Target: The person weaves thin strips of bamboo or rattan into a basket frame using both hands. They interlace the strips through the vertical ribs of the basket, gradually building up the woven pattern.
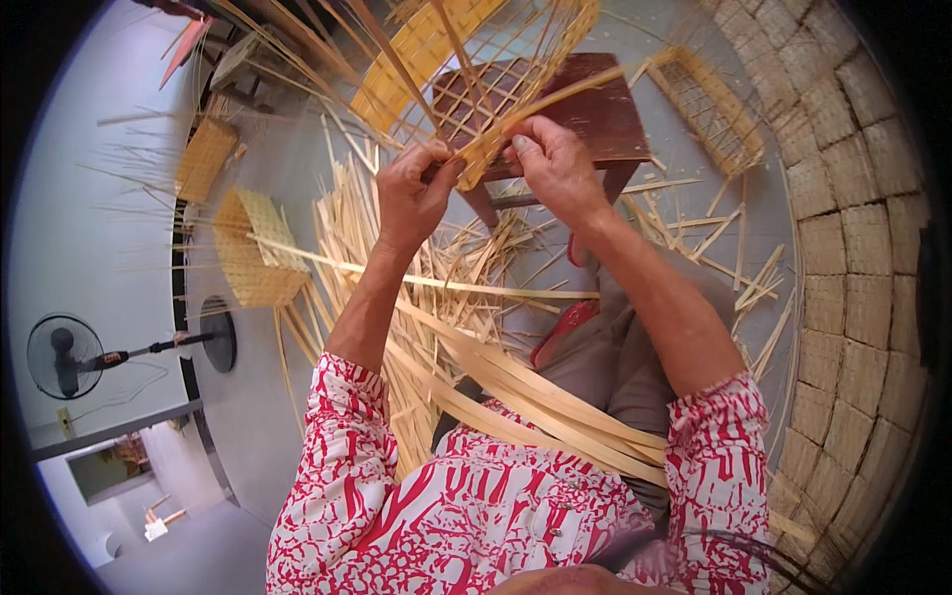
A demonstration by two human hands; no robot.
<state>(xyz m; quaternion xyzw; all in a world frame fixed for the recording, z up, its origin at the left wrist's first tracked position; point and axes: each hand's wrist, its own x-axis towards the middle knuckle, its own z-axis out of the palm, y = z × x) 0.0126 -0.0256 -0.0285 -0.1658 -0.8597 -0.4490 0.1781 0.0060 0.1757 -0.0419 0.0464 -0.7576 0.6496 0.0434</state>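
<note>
An unfinished woven basket (416, 61) of yellow strips rests on a dark red wooden stool (595, 109), its open lattice side toward me and loose strip ends sticking up. My left hand (415, 188) is closed on the basket's near corner, thumb and fingers pinching the weave. Just right of it, my right hand (555, 164) pinches a flat bamboo strip (585, 91) that runs along the basket's edge and out to the upper right. The fingertips partly hide where strip and weave meet.
Long loose strips (555, 397) lie across my lap, and a heap of them (347, 218) covers the floor at left. Other woven baskets stand at left (253, 248) and right (709, 109). Stacked woven pieces (843, 258) line the right side. A fan (64, 355) stands far left.
</note>
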